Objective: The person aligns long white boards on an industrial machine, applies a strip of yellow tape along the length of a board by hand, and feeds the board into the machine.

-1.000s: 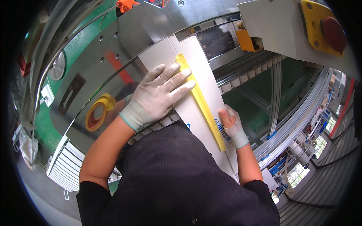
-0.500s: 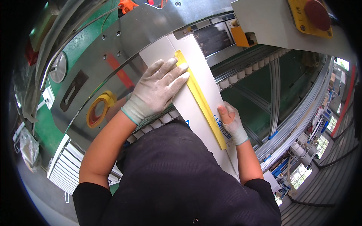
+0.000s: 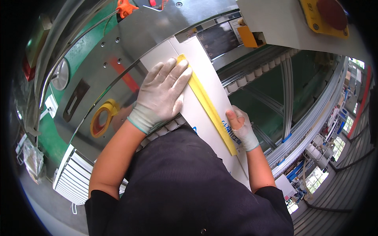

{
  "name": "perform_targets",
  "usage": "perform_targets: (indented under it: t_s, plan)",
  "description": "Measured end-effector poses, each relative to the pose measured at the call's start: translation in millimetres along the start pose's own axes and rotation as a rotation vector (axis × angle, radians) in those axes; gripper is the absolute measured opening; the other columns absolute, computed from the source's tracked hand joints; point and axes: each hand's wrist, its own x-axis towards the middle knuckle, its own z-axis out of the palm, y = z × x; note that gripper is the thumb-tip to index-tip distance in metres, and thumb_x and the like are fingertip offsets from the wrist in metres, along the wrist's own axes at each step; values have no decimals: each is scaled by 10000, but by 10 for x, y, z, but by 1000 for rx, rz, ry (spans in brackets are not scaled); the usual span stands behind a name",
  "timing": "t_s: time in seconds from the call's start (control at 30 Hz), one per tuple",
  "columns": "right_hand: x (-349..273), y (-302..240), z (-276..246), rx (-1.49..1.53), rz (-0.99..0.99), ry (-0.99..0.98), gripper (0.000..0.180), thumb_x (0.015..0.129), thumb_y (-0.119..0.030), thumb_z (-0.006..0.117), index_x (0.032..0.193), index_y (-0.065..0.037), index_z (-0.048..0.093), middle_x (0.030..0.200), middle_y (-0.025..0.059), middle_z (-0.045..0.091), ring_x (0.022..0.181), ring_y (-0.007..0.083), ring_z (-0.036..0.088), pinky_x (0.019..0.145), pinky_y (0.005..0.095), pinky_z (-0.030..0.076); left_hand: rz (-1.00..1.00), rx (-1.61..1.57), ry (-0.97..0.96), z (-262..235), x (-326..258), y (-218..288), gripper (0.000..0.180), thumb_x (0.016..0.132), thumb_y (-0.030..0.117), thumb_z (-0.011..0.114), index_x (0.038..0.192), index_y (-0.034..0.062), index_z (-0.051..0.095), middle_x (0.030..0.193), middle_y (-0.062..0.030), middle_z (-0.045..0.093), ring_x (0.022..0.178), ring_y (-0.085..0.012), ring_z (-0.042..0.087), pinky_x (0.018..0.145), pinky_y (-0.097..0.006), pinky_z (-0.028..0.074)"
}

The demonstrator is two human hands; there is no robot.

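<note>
A long white flat board (image 3: 204, 82) with a yellow strip (image 3: 207, 105) along it lies on a roller bed, its far end under a machine opening. My left hand (image 3: 162, 94), in a pale knit glove, lies flat with spread fingers on the board, fingertips on the yellow strip's far end. My gloved right hand (image 3: 242, 128) grips the board's right edge near me, thumb on top beside the yellow strip.
A shiny metal panel (image 3: 114, 67) with a yellow tape roll (image 3: 103, 120) on it lies to the left. White rollers (image 3: 256, 72) and a conveyor frame run to the right. A grey housing with a yellow box and red button (image 3: 328, 13) hangs above right.
The board and both hands sit slightly further forward toward the machine opening than one second ago. My right thumb has come up onto the board's top.
</note>
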Motion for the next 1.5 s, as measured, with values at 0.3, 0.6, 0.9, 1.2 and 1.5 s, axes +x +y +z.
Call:
perform_targets:
  t_s: [0.3,0.6,0.9,1.2,1.5]
  plan:
    - [47,77,-46,-113,-14,-24,661,1079,-644,494,978,-10,649,894,200,633,853,357,630,811,404,496,-85,117,-37,-40,103,-22,710,919,294,573,1593,86,490,1687,-124,444,1596,-309,350,1335,-471,185]
    - [56,15,-93,-156,5,-32,629,1069,-618,514,1013,-13,678,937,234,670,903,389,679,846,427,517,-108,267,-44,19,188,-25,738,1020,421,550,1655,73,406,1754,-131,334,1649,-314,226,1346,-479,111]
    - [6,-92,-132,-121,76,-39,641,1043,-647,541,1010,-29,709,905,191,690,858,336,675,826,395,512,-2,350,-67,37,182,-88,716,1059,466,539,1646,69,434,1752,-129,348,1654,-317,221,1352,-489,77]
    - [15,-42,-77,-109,65,-6,676,1039,-681,509,965,-41,714,890,189,692,866,333,678,825,395,513,263,267,-60,-7,272,-146,566,1067,327,549,1563,54,548,1643,-148,515,1538,-334,459,1318,-473,264]
    - [107,-66,-72,-205,-93,35,671,1047,-667,490,933,-36,685,926,231,700,920,403,687,827,455,517,297,249,-65,-24,293,-165,626,1009,325,567,1566,41,544,1636,-168,521,1531,-360,470,1303,-487,290]
